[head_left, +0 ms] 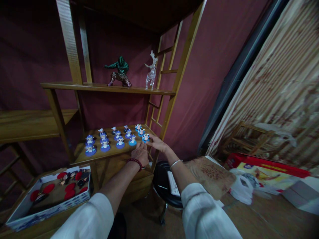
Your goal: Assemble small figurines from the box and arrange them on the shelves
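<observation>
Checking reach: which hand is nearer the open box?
Left. The left hand is at the shelf, right of the open box; the right hand is farther right, beside the end figure.

Up on the upper shelf (99,87), statue (121,71) left, deer figurine (151,73) right; directly below, on the lower shelf (81,155), small figurines (120,142) in rows, left hand (140,154) and right hand (159,144) at their front right corner; lower left, open box (50,212); lower right, stool (159,181), then, farther right, plastic bag (241,190).

Figurines (120,142): glossy plas.; shelf (94,87): smooth wd w/ sheen; deer (151,73): clear, glossy; sleeves (206,209): matt cloth.
</observation>
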`<state>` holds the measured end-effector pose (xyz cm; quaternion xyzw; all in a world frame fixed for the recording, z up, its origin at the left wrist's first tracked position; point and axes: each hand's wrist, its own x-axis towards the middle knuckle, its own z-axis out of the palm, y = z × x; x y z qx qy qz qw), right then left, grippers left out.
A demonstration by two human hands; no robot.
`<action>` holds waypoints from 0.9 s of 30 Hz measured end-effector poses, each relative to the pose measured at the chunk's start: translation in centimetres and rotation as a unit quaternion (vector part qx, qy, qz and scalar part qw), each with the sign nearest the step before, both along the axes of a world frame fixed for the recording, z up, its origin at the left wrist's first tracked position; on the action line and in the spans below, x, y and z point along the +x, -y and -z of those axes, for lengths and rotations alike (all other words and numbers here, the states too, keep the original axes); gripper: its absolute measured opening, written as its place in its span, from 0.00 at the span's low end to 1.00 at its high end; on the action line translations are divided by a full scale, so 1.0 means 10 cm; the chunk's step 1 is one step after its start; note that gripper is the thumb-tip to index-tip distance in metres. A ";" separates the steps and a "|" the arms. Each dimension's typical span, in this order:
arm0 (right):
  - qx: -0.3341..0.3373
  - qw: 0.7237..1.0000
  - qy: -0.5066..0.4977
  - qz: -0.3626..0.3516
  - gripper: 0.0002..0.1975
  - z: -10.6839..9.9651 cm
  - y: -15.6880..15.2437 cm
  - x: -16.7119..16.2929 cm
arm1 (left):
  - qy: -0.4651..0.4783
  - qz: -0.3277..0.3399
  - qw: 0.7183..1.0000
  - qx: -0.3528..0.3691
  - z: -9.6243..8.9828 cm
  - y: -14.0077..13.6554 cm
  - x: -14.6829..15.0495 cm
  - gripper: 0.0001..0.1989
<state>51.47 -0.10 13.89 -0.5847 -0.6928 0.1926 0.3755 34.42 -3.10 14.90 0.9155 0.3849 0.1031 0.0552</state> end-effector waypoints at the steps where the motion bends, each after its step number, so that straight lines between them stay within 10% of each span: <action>1: -0.002 1.000 0.002 0.001 0.19 0.01 -0.01 0.01 | 0.000 0.000 1.000 -0.001 0.00 0.00 0.00 0.36; 14: -0.072 0.982 -0.171 -0.033 0.19 -0.03 -0.13 0.00 | -0.007 0.000 1.000 0.002 -0.05 0.03 -0.02 0.33; 27: -0.063 0.992 -0.110 0.010 0.18 -0.03 -0.12 0.00 | -0.007 0.002 1.000 -0.022 -0.08 0.05 -0.02 0.33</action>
